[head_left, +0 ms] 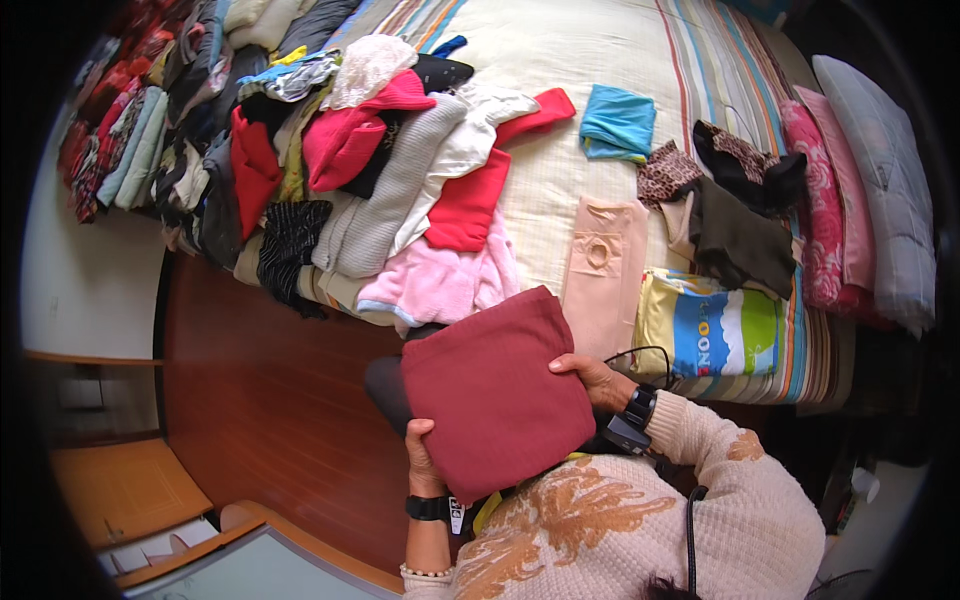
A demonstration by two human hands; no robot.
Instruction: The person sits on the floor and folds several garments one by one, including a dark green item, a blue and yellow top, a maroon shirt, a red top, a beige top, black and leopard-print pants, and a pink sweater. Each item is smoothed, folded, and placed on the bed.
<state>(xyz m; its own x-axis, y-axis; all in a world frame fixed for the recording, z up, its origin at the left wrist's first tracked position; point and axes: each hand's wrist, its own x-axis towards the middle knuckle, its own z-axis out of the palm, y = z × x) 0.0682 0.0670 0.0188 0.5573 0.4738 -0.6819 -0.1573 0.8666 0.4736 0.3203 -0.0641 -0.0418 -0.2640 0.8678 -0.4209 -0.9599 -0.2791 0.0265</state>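
Between my two hands is a dark red cloth (500, 395), folded into a neat square and held up in front of my body. My left hand (422, 458) grips its lower left edge, thumb on the front face and the other fingers hidden behind. On the cloth's right edge my right hand (592, 380) is closed in the same way. Just beyond the cloth, on the bed, lie a pink fleece garment (450, 270) and a folded peach garment (603, 270).
A striped bed (560, 50) holds a large heap of mixed clothes (390, 190) at the left. To the right lie a folded turquoise cloth (617, 122), dark and leopard-print garments (740, 230), a colourful printed cloth (710, 325) and folded bedding (880, 190). Reddish wooden floor (260, 400) shows at the left.
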